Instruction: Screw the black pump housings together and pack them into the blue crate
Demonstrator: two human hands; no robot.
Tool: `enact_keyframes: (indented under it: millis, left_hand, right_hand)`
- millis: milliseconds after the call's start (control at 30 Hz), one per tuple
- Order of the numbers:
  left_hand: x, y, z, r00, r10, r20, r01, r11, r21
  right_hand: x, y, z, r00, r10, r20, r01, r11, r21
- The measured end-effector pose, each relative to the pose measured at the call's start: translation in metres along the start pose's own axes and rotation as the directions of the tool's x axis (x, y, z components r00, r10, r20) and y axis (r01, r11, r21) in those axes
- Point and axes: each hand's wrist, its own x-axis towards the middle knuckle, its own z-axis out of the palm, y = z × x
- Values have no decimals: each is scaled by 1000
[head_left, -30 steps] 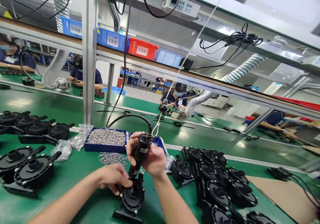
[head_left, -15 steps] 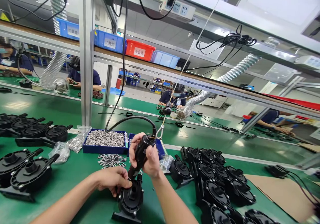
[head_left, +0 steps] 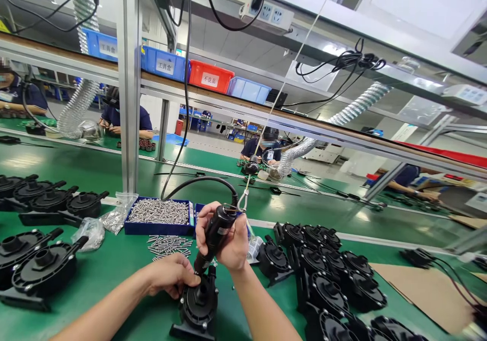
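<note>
My right hand (head_left: 232, 239) is wrapped around a black electric screwdriver (head_left: 217, 232), which hangs from a hook and cord and points down. Its tip meets the edge of a round black pump housing (head_left: 200, 300) with silver screws around its rim. Beside that tip, my left hand (head_left: 171, 276) is closed on the housing's left edge, thumb on top and fingers curled at the side. Whether a small part is also between those fingers is hidden. Just behind lie loose screws (head_left: 169, 244), and a blue tray of screws (head_left: 158, 214) stands beyond them.
More pump housings stand in rows on the right (head_left: 329, 290) and on the left (head_left: 45, 265). Plastic bags (head_left: 91, 232) lie by the tray. Cardboard (head_left: 422, 290) is at far right. A metal post (head_left: 129, 87) rises behind the tray. Co-workers sit across the bench.
My right thumb has shifted slightly up and right along the screwdriver. My left hand stays at the housing's edge. The whole view has moved a little.
</note>
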Motion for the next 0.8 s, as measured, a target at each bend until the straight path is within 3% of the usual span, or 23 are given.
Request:
enact_keyframes:
  millis: [233,433,600,800]
  left_hand:
    - [-5,2,-3,999,36,23,-38,998,58]
    - [3,6,-7,989,-30,144,18,996,83]
    - [5,7,-6,993,-22,116,11,995,101]
    - [3,7,-1,994,15,109,-20,999,45]
  right_hand:
    - [-2,1,0,1000,4,-6,-5,999,-40]
    - [-1,2,-1,1000,-4,-1,4,997,-78]
    - [-1,0,-1,999,-1,-39,-3,997,-83]
    - [1,-1,-1,998,45,-43,-43,998,53]
